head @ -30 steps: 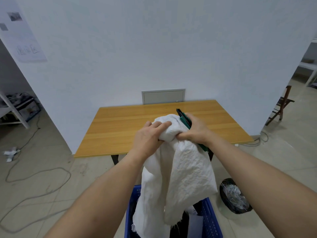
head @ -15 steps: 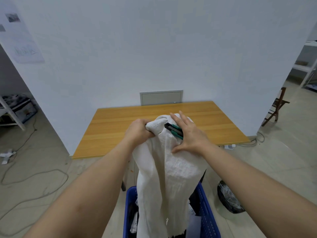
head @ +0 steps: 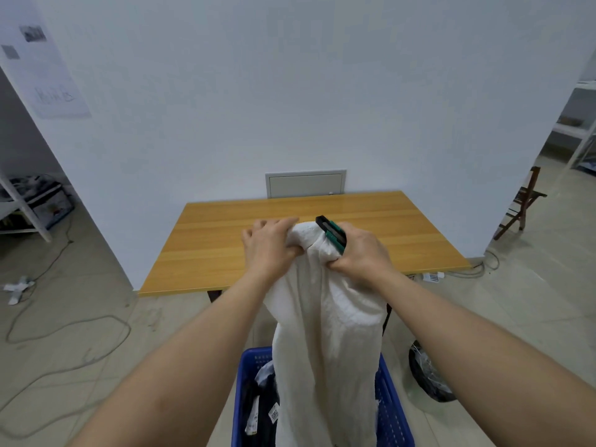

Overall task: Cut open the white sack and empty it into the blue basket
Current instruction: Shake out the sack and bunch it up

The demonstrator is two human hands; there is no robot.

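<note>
Both hands held the sack (head: 325, 317) up by its top, over the basket (head: 392, 414); the left hand (head: 269, 250) had its fingers curled into a bunch of cloth at the upper left corner; the right hand (head: 362, 253) gripped the cloth beside it and, in the same grasp, a green and black cutter (head: 332, 233), whose black tip stuck up and away past the knuckles; whether a blade was out could not be told. The sack hung limp and narrow from the two hands, its lower end dropping inside the basket; dark items with white tags (head: 274, 414) lay in the basket to the left of the cloth. The basket stood on the floor in front of a wooden surface (head: 209, 246), the hands raised before its near edge. A black bin with a clear liner (head: 425, 372) sat on the floor just right of the basket; a grey cable (head: 64, 333) looped across the floor at left; a wooden chair (head: 524, 204) stood far right by the wall.
</note>
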